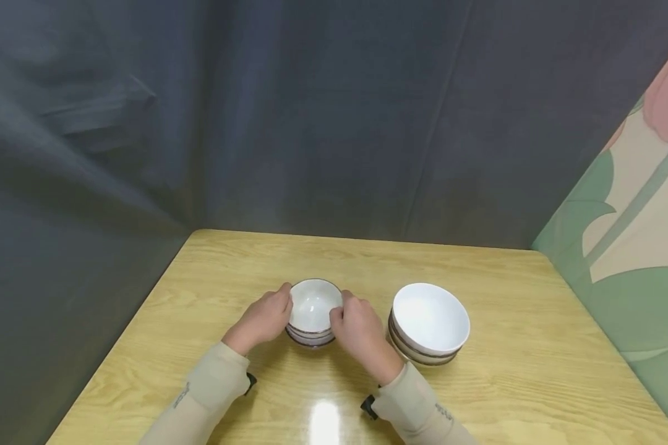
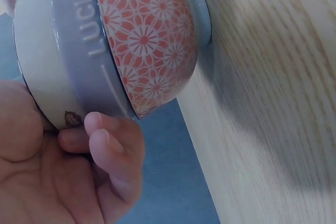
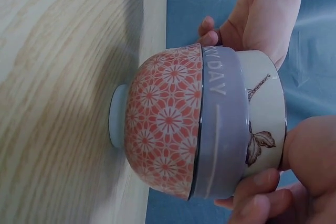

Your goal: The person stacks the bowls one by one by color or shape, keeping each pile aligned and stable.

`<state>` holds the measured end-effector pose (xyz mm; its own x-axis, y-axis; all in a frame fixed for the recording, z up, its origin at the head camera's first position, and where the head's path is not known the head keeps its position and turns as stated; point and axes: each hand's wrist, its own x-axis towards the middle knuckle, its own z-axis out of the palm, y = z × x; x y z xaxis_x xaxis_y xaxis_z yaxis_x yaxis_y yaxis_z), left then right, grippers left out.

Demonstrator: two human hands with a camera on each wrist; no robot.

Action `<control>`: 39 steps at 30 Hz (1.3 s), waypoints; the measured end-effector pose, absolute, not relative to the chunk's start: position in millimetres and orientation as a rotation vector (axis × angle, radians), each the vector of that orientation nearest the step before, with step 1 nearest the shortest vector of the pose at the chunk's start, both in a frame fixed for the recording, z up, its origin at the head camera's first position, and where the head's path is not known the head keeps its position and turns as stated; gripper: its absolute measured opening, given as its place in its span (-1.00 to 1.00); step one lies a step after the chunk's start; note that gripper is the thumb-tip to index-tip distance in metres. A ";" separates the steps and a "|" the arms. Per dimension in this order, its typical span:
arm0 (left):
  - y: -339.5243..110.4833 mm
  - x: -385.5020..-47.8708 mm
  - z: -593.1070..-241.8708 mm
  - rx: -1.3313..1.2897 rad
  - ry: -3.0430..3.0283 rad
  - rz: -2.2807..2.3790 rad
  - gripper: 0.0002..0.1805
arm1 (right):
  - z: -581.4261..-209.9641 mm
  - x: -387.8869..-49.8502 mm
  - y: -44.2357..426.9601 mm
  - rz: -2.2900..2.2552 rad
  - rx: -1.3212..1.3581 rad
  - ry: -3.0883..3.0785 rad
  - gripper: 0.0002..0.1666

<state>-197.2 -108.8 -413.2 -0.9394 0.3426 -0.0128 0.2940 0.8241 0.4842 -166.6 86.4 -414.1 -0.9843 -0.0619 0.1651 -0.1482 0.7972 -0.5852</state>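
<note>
A cream bowl (image 1: 313, 306) with a dark rim and a brown leaf drawing sits on top of a small stack. Under it in the wrist views come a lavender bowl (image 3: 223, 124) with raised lettering and a red bowl (image 2: 149, 35) with white flowers, its pale foot at the wooden table. My left hand (image 1: 264, 316) grips the cream bowl from the left, its fingertips close to the lavender bowl's side. From the right, my right hand (image 1: 360, 330) pinches the same bowl, thumb at the rim and fingers below on the outside.
Right of my right hand stands a second stack, with a larger white bowl (image 1: 431, 318) above brown-rimmed bowls (image 1: 417, 355). Behind the wooden table (image 1: 523, 346) hangs a dark curtain (image 1: 334, 123). A flower-patterned panel (image 1: 640, 247) borders the right side.
</note>
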 end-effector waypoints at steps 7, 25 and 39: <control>-105.8 -199.1 -411.2 0.514 2.925 0.681 -0.54 | -412.8 -167.2 88.9 0.904 0.188 -2.849 -0.49; -105.8 -197.4 -410.2 0.492 2.879 0.678 -0.49 | -413.7 -168.8 88.5 0.911 0.208 -2.851 -0.49; -108.2 -198.3 -408.4 0.465 2.807 0.776 -0.49 | -412.1 -173.0 92.2 0.990 0.249 -2.855 -0.73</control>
<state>-198.3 -108.2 -408.4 -0.9323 0.3477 -0.1000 0.2470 0.8136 0.5264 -173.0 92.2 -412.1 -0.9805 -0.1187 0.1568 -0.1903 0.7739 -0.6040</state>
